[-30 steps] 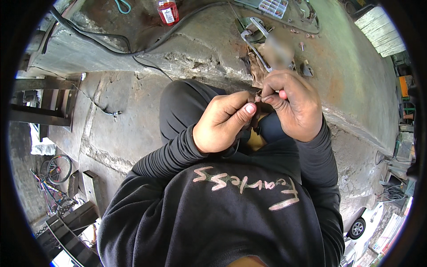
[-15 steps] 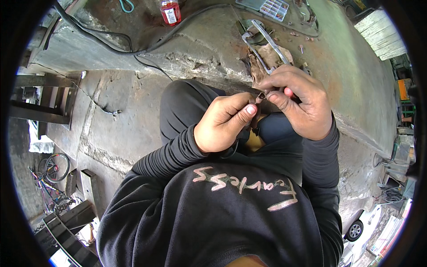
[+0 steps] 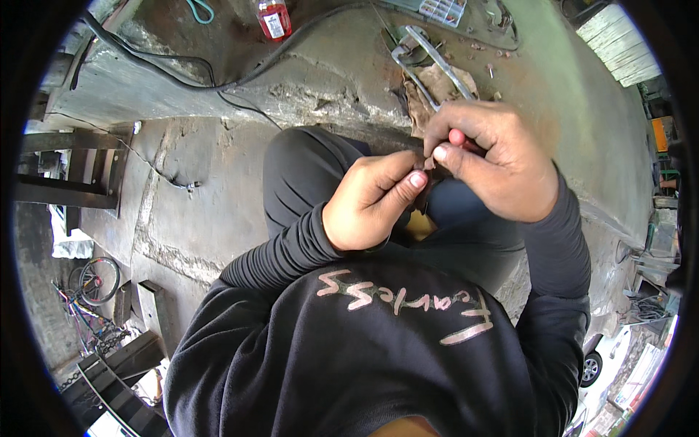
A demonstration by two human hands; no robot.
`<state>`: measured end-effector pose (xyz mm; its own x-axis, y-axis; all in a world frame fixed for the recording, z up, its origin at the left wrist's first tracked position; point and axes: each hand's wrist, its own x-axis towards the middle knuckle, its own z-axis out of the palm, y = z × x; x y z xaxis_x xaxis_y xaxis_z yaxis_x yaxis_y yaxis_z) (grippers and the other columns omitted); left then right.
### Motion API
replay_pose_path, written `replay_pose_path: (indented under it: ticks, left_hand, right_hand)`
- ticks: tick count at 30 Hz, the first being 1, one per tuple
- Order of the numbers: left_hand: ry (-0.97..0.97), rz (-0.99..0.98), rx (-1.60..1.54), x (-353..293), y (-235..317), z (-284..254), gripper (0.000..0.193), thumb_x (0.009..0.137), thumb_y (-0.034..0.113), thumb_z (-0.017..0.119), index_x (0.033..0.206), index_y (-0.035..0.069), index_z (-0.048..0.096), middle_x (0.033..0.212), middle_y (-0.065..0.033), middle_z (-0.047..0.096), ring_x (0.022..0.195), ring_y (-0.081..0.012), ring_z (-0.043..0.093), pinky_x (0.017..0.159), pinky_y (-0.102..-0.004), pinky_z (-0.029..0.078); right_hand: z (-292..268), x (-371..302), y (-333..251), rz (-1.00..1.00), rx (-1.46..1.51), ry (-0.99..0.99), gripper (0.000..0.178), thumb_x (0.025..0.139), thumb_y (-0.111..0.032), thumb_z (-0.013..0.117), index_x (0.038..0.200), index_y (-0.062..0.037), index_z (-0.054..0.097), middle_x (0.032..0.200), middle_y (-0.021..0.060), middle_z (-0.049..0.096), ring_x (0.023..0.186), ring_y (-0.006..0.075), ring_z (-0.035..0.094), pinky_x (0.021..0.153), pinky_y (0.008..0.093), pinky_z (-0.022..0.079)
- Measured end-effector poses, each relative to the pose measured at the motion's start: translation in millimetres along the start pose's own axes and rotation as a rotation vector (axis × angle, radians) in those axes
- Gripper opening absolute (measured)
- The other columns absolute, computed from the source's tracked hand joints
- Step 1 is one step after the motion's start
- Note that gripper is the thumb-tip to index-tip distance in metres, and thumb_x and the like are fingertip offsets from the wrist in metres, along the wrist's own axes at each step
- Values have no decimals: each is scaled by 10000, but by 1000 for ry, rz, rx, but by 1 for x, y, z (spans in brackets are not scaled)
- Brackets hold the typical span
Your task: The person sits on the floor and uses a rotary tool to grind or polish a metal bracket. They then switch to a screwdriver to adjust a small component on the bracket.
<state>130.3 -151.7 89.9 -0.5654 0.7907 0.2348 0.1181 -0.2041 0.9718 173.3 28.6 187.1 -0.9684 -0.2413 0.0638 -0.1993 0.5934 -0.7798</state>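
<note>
In front of my lap, my left hand (image 3: 373, 198) is closed, its thumb and forefinger pinching a small brownish metal piece (image 3: 429, 165). Close against it is my right hand (image 3: 502, 162), with fingers curled round a thin tool whose rounded red handle end (image 3: 456, 137) pokes out between thumb and forefinger. The rest of that tool is hidden in the grip, so its kind does not show. Thumb and fingertip of the right hand meet the small piece. Just beyond the hands, a grey metal frame-like tool (image 3: 445, 67) rests on a crumpled brown rag (image 3: 420, 109).
Past my knees runs a worn concrete ledge (image 3: 335, 80). On it are a bottle of red liquid (image 3: 274, 20), a compartment box of small parts (image 3: 441, 10), scattered small fasteners (image 3: 491, 71) and a black cable (image 3: 251, 76). A bicycle (image 3: 98, 281) stands at far left.
My right hand has rolled and shifted slightly right, and more of the red handle shows. The small piece has turned in the left fingers. My view has tilted a little.
</note>
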Motion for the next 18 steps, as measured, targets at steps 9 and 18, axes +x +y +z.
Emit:
replay_pose_path:
  ticks: [9, 18]
  left_hand:
    - [51, 15, 54, 3, 3, 6, 239, 991, 164, 473, 878, -32, 553, 701, -47, 570, 638, -109, 504, 615, -251, 427]
    - [40, 34, 113, 6, 3, 8, 216, 985, 140, 470, 864, -24, 543, 684, -82, 574, 616, -148, 540, 600, -280, 442]
  right_hand:
    - [17, -8, 0, 19, 69, 227, 16, 823, -13, 563, 825, -3, 575, 701, 140, 581, 624, 276, 591, 576, 338, 454]
    - [2, -3, -14, 24, -76, 244, 97, 915, -49, 518, 903, -4, 603, 765, 14, 574, 595, 66, 503, 548, 206, 409]
